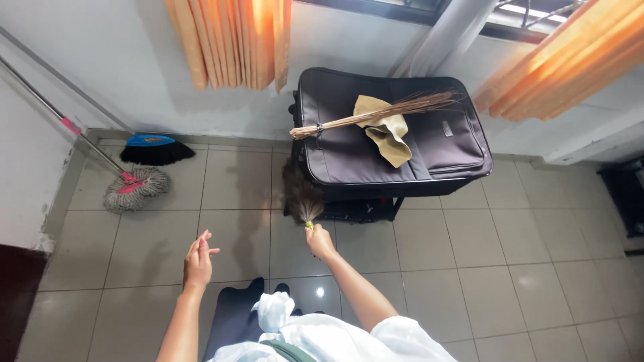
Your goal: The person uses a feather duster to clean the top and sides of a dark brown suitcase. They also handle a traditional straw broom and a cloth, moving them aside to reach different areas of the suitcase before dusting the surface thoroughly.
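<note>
My right hand (320,241) grips the green handle end of a dark feather duster (301,193), whose blurred feathers reach the left front side of a black suitcase (429,144). The suitcase lies flat on a low dark stand. On top of it rest a bundle of thin broom sticks (376,112) and a tan cloth (388,133). My left hand (198,261) hangs over the grey floor tiles with fingers loosely apart and holds nothing.
A mop (137,181) and a blue broom with black bristles (155,149) lean against the left wall. Orange curtains (231,40) hang above the suitcase and at the upper right. Grey tile floor (483,268) extends to the right. A dark object (627,194) stands at the right edge.
</note>
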